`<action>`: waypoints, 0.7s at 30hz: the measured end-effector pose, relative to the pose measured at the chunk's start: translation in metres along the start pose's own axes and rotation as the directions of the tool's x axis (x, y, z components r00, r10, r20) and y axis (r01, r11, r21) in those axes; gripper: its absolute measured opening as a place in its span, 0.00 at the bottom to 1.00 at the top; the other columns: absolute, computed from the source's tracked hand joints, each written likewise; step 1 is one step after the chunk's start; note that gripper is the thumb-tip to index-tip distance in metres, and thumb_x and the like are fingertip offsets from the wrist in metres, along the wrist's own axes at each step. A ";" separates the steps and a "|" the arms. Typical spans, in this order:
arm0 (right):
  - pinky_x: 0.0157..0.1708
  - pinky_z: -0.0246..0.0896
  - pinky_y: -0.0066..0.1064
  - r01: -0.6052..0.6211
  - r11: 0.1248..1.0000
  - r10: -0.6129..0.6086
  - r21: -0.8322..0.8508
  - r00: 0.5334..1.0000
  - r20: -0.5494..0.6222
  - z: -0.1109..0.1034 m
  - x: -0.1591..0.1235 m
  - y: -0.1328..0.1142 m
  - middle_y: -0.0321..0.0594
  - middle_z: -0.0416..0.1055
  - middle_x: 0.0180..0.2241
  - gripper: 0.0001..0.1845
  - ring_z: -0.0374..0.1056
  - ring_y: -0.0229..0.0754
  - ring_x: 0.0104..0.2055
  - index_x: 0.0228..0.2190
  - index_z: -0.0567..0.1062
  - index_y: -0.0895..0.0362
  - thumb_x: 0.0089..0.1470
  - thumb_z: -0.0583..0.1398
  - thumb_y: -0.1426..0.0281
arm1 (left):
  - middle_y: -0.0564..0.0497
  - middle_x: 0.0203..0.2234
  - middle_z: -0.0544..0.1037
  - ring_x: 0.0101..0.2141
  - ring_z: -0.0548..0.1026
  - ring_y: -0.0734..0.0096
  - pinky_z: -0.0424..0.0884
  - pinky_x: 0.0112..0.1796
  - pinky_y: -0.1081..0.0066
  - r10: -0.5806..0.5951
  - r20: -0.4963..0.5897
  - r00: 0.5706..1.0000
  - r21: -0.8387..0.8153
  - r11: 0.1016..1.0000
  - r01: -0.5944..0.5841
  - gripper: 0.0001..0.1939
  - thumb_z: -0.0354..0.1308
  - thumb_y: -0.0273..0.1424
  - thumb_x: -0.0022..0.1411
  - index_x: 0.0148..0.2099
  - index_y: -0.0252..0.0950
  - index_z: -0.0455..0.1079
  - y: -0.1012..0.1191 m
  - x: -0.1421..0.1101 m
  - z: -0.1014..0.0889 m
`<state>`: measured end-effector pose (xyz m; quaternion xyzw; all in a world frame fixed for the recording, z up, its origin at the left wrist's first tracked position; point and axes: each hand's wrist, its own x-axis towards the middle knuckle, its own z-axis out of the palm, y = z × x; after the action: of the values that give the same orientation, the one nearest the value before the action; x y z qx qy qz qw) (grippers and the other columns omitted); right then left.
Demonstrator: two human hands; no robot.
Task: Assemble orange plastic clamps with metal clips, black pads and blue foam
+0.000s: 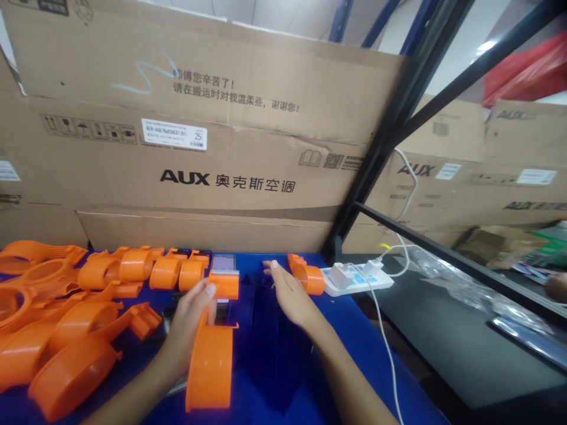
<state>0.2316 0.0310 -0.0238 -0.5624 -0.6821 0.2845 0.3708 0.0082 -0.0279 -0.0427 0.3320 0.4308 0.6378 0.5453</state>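
My left hand (188, 316) is closed on an orange plastic ring part (210, 369), gripping its narrow upper section with the wide round band hanging below. My right hand (290, 292) has its fingers stretched out and holds nothing visible. Just to its right lies another orange ring piece (312, 278). Below the right hand is a dark blue, folded-looking shape (270, 348); whether it is cloth or a bag I cannot tell. Behind the held part sits a small flat object with a pale face (224, 262), partly hidden.
Several more orange ring parts (73, 366) crowd the left of the blue table (341, 348). A white power strip (357, 277) with plugs and cables sits at its right edge. A large cardboard box (248, 130) stands behind, next to a black metal frame (376, 141).
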 end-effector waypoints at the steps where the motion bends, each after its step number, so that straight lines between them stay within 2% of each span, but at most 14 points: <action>1: 0.60 0.60 0.50 -0.019 1.000 0.019 -0.014 1.000 0.008 0.000 0.000 0.000 0.49 0.76 0.55 0.39 0.69 0.55 0.61 0.59 0.74 0.54 0.67 0.42 0.42 | 0.58 0.16 0.69 0.20 0.67 0.71 0.64 0.25 0.71 -0.010 0.015 1.000 0.004 1.000 0.010 0.20 0.71 0.48 0.52 0.32 0.37 0.73 0.002 -0.001 0.002; 4: 0.63 0.56 0.51 -0.045 0.998 0.046 -0.044 0.999 0.029 -0.001 0.000 0.000 0.50 0.77 0.55 0.41 0.68 0.55 0.62 0.60 0.73 0.54 0.66 0.41 0.41 | 0.58 0.18 0.70 0.21 0.67 0.72 0.64 0.27 0.72 -0.014 -0.003 1.000 0.004 1.000 0.014 0.20 0.70 0.48 0.52 0.33 0.37 0.72 0.007 -0.008 0.006; 7: 0.61 0.58 0.49 -0.031 0.998 0.033 -0.051 0.999 0.036 0.000 0.001 0.000 0.51 0.78 0.53 0.41 0.70 0.56 0.60 0.56 0.76 0.55 0.67 0.41 0.41 | 0.57 0.21 0.72 0.25 0.70 0.69 0.66 0.30 0.71 -0.012 -0.040 0.999 0.020 1.000 0.013 0.19 0.70 0.47 0.52 0.34 0.37 0.73 0.009 -0.013 0.008; 13: 0.49 0.65 0.44 0.024 0.996 -0.027 -0.085 0.999 -0.030 0.002 0.003 0.003 0.48 0.81 0.42 0.36 0.76 0.54 0.48 0.43 0.79 0.54 0.68 0.43 0.44 | 0.58 0.17 0.67 0.22 0.67 0.70 0.64 0.25 0.71 0.040 -0.016 0.999 0.053 0.998 -0.040 0.19 0.70 0.47 0.52 0.31 0.38 0.72 0.009 -0.015 0.009; 17: 0.44 0.66 0.41 0.082 0.995 -0.085 -0.061 0.996 -0.040 0.003 0.004 0.003 0.45 0.80 0.38 0.32 0.76 0.51 0.42 0.43 0.78 0.55 0.69 0.44 0.47 | 0.57 0.17 0.69 0.23 0.70 0.69 0.66 0.26 0.71 0.015 -0.024 1.000 0.032 0.999 -0.014 0.19 0.70 0.47 0.53 0.33 0.38 0.73 0.008 -0.013 0.010; 21: 0.47 0.65 0.42 0.199 0.973 -0.205 -0.116 0.978 -0.044 0.002 0.002 -0.003 0.47 0.79 0.42 0.27 0.74 0.51 0.44 0.44 0.78 0.55 0.71 0.46 0.52 | 0.56 0.22 0.74 0.27 0.74 0.67 0.70 0.30 0.69 0.002 -0.063 0.998 -0.024 1.000 -0.004 0.20 0.70 0.47 0.51 0.37 0.38 0.73 0.009 -0.007 0.004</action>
<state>0.2281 0.0326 -0.0218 -0.5177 -0.7399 0.1909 0.3848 0.0090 -0.0345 -0.0330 0.3059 0.4396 0.6538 0.5345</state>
